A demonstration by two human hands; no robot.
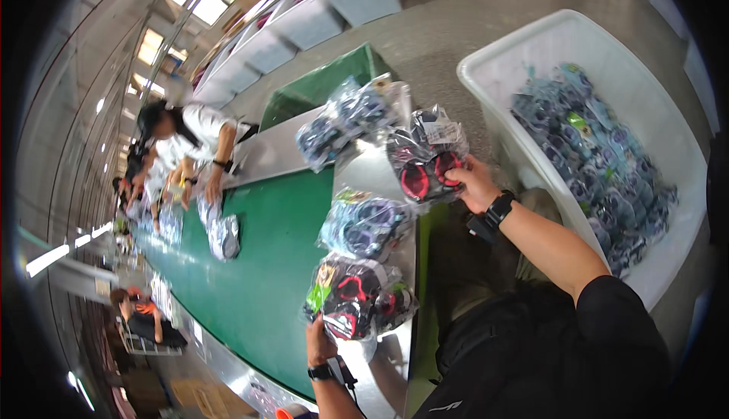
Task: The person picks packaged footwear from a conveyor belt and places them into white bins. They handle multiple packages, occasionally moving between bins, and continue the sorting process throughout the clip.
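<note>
My right hand (pixel 477 184) is closed on the edge of a clear plastic bag of black shoes with red-trimmed openings (pixel 416 180), held at the metal end of the conveyor table. A white label shows on the upper part of this bag. Lower down, my left hand (pixel 319 345) pinches the near corner of a second bag of black-and-red shoes (pixel 355 297), which has a green tag inside. Between them lies a bag of light blue-grey shoes (pixel 368 225), touched by neither hand. Farther off, more bagged blue-grey shoes (pixel 342 119) rest across the table's corner.
A green conveyor belt (pixel 266 290) runs away to the left, with bagged items (pixel 224 237) on it. Co-workers (pixel 186 134) stand along its far side. A large white bin (pixel 524 32) full of bagged shoes stands at my right. Behind the table is a green bin (pixel 326 77).
</note>
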